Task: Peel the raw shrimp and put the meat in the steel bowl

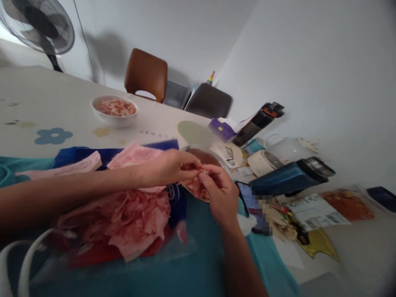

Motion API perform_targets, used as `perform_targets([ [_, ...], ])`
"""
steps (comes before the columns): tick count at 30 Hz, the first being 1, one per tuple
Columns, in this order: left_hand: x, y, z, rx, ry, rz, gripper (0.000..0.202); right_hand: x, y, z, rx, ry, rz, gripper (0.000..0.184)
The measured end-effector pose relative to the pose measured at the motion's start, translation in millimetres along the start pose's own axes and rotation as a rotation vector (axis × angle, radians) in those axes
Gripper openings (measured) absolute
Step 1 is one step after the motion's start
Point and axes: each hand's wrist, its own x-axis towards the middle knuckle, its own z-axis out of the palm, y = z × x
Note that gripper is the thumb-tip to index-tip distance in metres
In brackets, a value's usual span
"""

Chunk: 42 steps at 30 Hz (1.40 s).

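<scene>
My left hand (179, 165) and my right hand (221, 192) meet fingertip to fingertip over a round bowl (221, 159) with shiny walls. Both are closed in a pinch; what sits between the fingers is too small to make out. Small pinkish shreds (198, 187) lie in the bowl below them. Under my left forearm, a heap of thin, crumpled pink pieces that look like raw meat (136, 218) rests on clear and red plastic. Larger pale pink slabs (133, 154) lie behind the wrist on a blue plastic bag (177, 206).
A white bowl (114, 119) of pinkish pieces stands at the back left. To the right are a phone (247, 198), a blue bottle (281, 177), a black bottle (255, 128), a purple box (222, 130) and food packets (346, 204). Behind the table are chairs (147, 74) and a fan (40, 24).
</scene>
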Motion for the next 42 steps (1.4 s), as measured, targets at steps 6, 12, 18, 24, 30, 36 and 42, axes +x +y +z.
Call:
perform_targets([
  [6, -1.4, 3.3, 1.2, -0.154, -0.02, -0.066, 0.021, -1.7, 3.0, -1.2, -0.039, 0.007, -0.074, 0.007],
  [12, -1.6, 3.1, -0.2, -0.391, -0.051, -0.183, 0.019, -6.4, 2.6, -0.2, -0.077, 0.006, -0.121, 0.003],
  [18, -6.3, 8.6, -2.5, -0.421, -0.066, -0.175, 0.016, -9.3, 1.0, 0.5, -0.024, -0.054, -0.168, 0.003],
  [24, -8.6, 12.4, 0.3, -0.487, -0.042, -0.181, 0.013, -9.0, 3.2, 9.6, 0.245, -0.079, -0.07, 0.006],
  [30, -7.8, 16.3, -2.1, -0.644, -0.059, -0.315, 0.01, -6.5, -6.3, 15.6, 0.416, -0.088, 0.099, 0.009],
  [36, -7.6, 18.5, -6.1, -0.639, -0.012, -0.344, 0.012, -7.1, -8.8, 16.3, 0.411, -0.019, 0.08, 0.011],
  [42, -7.7, 15.8, -16.0, -0.648, 0.0, -0.348, 0.009, -8.0, -9.6, 12.4, 0.408, -0.005, 0.094, 0.009],
])
